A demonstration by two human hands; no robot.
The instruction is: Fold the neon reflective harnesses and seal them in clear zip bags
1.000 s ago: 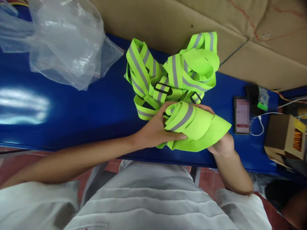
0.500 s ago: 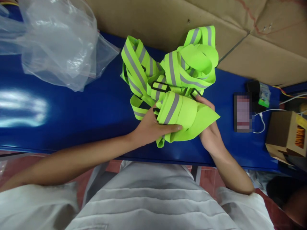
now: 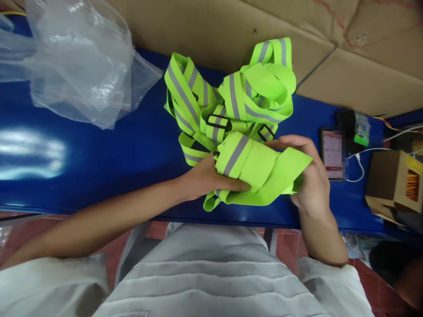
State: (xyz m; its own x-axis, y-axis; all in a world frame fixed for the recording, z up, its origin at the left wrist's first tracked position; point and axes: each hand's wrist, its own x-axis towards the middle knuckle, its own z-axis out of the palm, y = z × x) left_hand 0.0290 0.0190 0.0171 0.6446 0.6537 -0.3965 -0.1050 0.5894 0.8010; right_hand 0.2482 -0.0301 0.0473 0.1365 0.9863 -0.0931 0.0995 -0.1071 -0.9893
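A folded bundle of neon yellow-green reflective strap [image 3: 254, 167] with a grey stripe is held over the table's front part. My left hand [image 3: 211, 180] clamps its left end, thumb across the front and fingers hidden behind. Around the right end curls my right hand [image 3: 312, 189], with the strap's loose end against the palm; its fingertips reach behind the bundle and are partly hidden. Just beyond lies a tangled heap of the same reflective straps [image 3: 238, 94], with a black slide buckle [image 3: 218, 122] on it and another buckle [image 3: 266, 132] near my right fingertips.
Clear plastic bags [image 3: 82, 66] lie at the left on the blue table [image 3: 132, 158]. Brown cardboard [image 3: 198, 31] borders the back. To the right are a phone [image 3: 332, 154], a white cable [image 3: 361, 167] and an open cardboard box [image 3: 383, 180].
My right hand has moved right and come out from behind the bundle, bringing the strap's loose end with it. The bundle has spread slightly rightward. My left hand keeps its grip.
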